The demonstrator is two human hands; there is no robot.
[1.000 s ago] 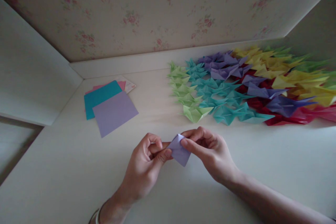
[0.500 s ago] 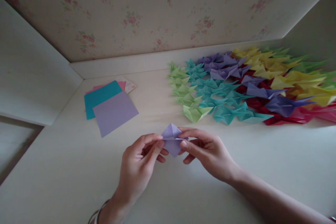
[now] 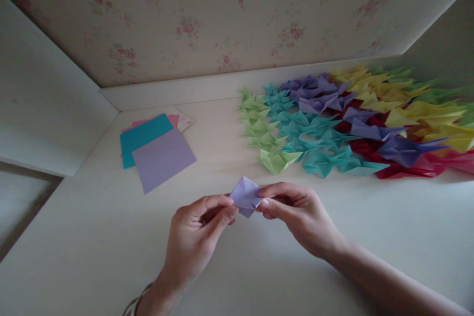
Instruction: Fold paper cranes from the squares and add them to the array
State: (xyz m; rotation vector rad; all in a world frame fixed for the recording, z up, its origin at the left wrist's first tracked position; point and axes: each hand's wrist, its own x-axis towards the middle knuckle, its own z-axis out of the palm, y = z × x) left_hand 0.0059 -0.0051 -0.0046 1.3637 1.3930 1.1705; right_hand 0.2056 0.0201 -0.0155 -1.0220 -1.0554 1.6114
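Note:
A small lilac folded origami paper is held above the white table in the middle of the head view. My left hand pinches its left corner between thumb and forefinger. On the opposite side, my right hand grips the right edge, thumb in front and fingers partly behind. One diamond-shaped flap faces me, with a second point of paper showing beneath it. The fingertips behind the paper are partly hidden.
Left of my hands lie a flat lilac sheet, a teal sheet and pink paper beneath. Rows of folded paper cranes stand at the right: light green, turquoise, purple, yellow and red. Behind runs a papered wall.
The lilac folded paper has turned and tilted between my fingers, so a flap that stood edge-on now shows its broad face. Both hands keep hold of it.

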